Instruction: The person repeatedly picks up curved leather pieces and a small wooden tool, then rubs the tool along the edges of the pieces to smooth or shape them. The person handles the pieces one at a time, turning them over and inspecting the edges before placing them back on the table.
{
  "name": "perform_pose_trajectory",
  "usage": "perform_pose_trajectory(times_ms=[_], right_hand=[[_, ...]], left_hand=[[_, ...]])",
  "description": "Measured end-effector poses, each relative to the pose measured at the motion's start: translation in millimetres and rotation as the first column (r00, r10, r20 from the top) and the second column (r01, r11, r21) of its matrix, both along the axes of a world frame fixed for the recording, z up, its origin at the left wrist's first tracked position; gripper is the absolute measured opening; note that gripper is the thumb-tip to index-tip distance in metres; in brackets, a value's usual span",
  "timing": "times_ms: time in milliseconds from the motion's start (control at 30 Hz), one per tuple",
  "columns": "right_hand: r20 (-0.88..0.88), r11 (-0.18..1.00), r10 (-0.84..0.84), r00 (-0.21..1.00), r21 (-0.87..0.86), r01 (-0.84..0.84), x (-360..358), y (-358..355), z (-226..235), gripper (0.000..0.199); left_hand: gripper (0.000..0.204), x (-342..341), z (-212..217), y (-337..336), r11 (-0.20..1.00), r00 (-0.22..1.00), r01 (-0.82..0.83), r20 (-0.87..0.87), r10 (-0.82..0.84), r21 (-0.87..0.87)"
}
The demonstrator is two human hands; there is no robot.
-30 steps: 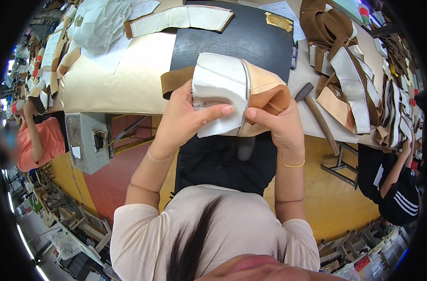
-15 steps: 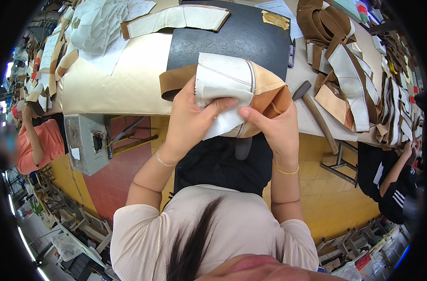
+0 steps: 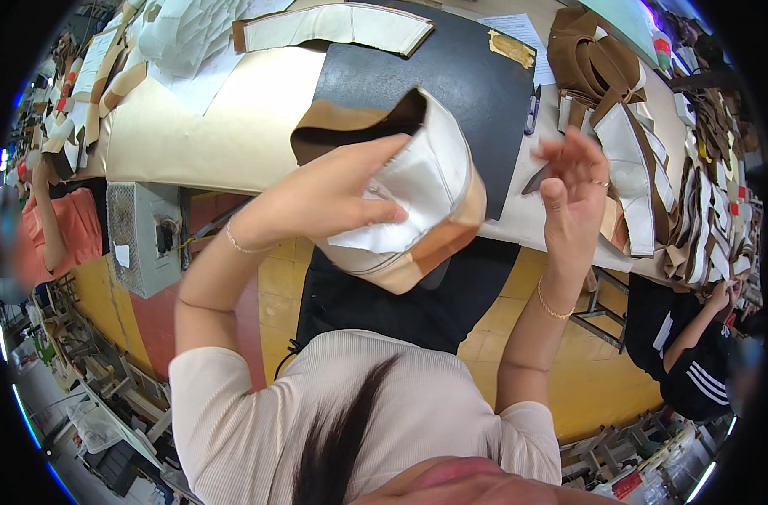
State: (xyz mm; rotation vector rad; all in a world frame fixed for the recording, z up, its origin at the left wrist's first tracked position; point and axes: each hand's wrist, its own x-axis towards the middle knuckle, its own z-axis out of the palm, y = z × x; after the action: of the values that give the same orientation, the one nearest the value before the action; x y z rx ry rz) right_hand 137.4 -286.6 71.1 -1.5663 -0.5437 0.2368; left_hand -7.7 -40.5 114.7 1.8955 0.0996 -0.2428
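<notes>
My left hand (image 3: 338, 192) grips a stitched leather piece (image 3: 466, 187), bent round into a loop. White lining faces out on most of it, with tan and orange-brown panels at its lower right and a dark brown band at its upper left. The thumb presses on the white lining; the other fingers are partly hidden by the piece. Off to the right, my right hand (image 3: 573, 189) is raised and holds nothing, its fingers apart and slightly blurred. Behind that hand lies a hammer (image 3: 535, 180), mostly hidden, with part of its dark head showing.
A black board (image 3: 384, 76) lies on the table, a white-and-brown curved piece (image 3: 333, 27) across its far edge. Stacked brown and white pieces (image 3: 624, 160) lie at right; crumpled white sheets (image 3: 182, 38) at far left. A grey metal box (image 3: 152, 240) hangs below the table's left edge.
My right hand has let go of the leather piece and moved right, toward the hammer. My left hand still holds the piece, which has tilted and turned, opening its loop upward.
</notes>
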Motion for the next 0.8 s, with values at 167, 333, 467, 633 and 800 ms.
perform_pose_trajectory(times_ms=[167, 333, 467, 633, 800], right_hand=[[0.376, 0.702, 0.710, 0.595, -0.441, -0.559, 0.4, 76.8, 56.5, 0.074], [0.446, 0.651, 0.743, 0.499, -0.658, -0.380, -11.4, 86.3, 48.6, 0.046], [0.385, 0.605, 0.766, 0.514, -0.702, -0.375, -11.9, 79.4, 45.8, 0.033], [0.375, 0.602, 0.764, 0.524, -0.706, -0.373, -10.8, 72.0, 41.6, 0.029], [0.396, 0.612, 0.760, 0.516, -0.703, -0.362, -8.6, 67.7, 43.6, 0.028]], left_hand=[[0.046, 17.8, 32.3, 7.2, 0.896, 0.948, 0.315, -0.149, -0.281, 0.313], [0.040, 20.1, 19.3, 24.3, 0.858, 0.937, 0.320, -0.268, -0.224, 0.402], [0.046, 20.7, 17.7, 26.7, 0.891, 0.869, 0.381, -0.424, -0.253, 0.248], [0.043, 16.9, 14.5, 28.8, 0.901, 0.842, 0.407, -0.445, -0.306, 0.151], [0.047, 13.1, -1.2, 38.8, 0.907, 0.851, 0.420, -0.359, -0.384, 0.026]])
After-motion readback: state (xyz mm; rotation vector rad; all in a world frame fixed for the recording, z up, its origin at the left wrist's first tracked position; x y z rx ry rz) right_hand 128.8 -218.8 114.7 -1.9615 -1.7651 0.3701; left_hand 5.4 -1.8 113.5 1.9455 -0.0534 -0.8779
